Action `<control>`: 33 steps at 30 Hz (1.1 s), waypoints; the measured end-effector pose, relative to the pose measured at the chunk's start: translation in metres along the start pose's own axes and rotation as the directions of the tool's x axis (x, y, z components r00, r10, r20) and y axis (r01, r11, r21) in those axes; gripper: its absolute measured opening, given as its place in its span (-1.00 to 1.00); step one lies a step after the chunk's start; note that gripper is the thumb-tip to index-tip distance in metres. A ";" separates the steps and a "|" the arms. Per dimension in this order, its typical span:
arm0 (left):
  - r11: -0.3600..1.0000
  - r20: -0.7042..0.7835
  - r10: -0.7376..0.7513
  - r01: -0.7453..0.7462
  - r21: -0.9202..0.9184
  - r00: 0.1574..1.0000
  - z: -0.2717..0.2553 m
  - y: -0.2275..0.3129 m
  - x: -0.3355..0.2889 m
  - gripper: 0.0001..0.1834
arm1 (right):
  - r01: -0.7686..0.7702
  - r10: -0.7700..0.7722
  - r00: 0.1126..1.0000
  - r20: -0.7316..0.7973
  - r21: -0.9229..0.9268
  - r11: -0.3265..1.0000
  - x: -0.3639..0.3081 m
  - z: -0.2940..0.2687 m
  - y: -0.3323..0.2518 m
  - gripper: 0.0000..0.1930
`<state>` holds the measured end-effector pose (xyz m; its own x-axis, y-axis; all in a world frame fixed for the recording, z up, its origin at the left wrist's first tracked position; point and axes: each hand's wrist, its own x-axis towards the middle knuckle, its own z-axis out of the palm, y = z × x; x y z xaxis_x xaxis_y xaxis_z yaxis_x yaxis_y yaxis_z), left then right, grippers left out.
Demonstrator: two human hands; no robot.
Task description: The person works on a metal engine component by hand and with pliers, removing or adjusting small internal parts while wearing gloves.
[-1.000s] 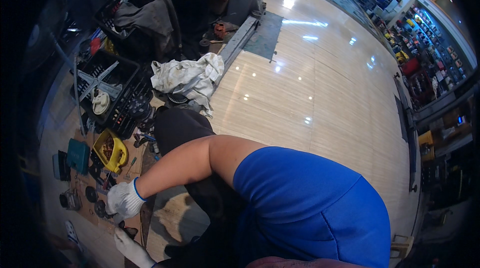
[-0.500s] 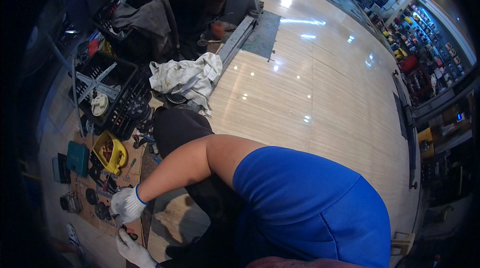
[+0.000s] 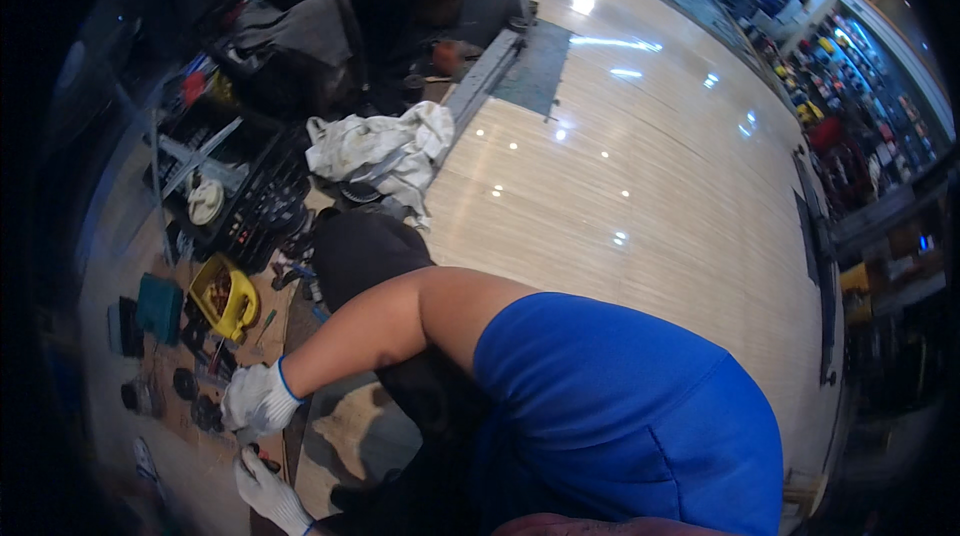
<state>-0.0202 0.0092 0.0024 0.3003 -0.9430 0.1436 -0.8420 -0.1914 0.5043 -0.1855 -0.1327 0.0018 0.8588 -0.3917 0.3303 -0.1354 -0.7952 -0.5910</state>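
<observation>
My right hand [image 3: 260, 401], in a white knit glove with a blue cuff, reaches across from the right with its fingers curled downward. Just below it, my left hand [image 3: 268, 492], gloved in white too, has its fingers closed close to the right fingertips. A small dark and reddish piece [image 3: 263, 456] shows between the hands at the left fingers; its kind is too small to make out. What the right fingers grip is hidden. Beside the right hand lie round black parts [image 3: 206, 413] on a sheet of cardboard [image 3: 190, 428].
A cut-open yellow jug [image 3: 226, 298] with small metal parts stands beyond the hands, near a green case [image 3: 159, 308] and a green-handled screwdriver [image 3: 267, 324]. Farther off are a black crate [image 3: 250, 201] of parts and a white rag [image 3: 385, 148]. Shiny tiled floor [image 3: 600, 166] extends right.
The whole view has shifted slightly, blurring the left side. Both gloved hands stay close together, and the right hand sits a little higher and farther from the round black parts.
</observation>
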 end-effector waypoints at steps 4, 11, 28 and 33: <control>0.998 0.065 -0.061 0.062 -0.024 0.996 -0.004 -0.003 -0.005 -0.54 | 0.038 -0.038 0.998 0.051 0.000 0.999 0.003 0.004 0.003 -0.75; 0.995 -0.212 0.098 -0.098 0.012 0.972 -0.015 0.030 -0.004 -0.75 | -0.055 0.053 0.998 -0.031 -0.058 0.997 0.006 0.006 -0.013 -0.72; 0.992 -0.177 0.125 -0.128 -0.005 0.976 -0.012 0.021 -0.002 -0.77 | -0.361 0.336 0.932 0.135 0.260 0.896 0.010 -0.067 0.017 -0.61; 0.979 -0.250 0.198 -0.205 -0.001 0.948 -0.013 0.019 0.000 -0.80 | -0.101 0.096 0.987 0.130 0.035 0.994 0.003 -0.058 0.005 -0.55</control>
<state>-0.0307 0.0091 0.0226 0.2296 -0.8638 0.4485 -0.8853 0.0061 0.4650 -0.2117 -0.1645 0.0425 0.8989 -0.4023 0.1735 -0.2039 -0.7347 -0.6470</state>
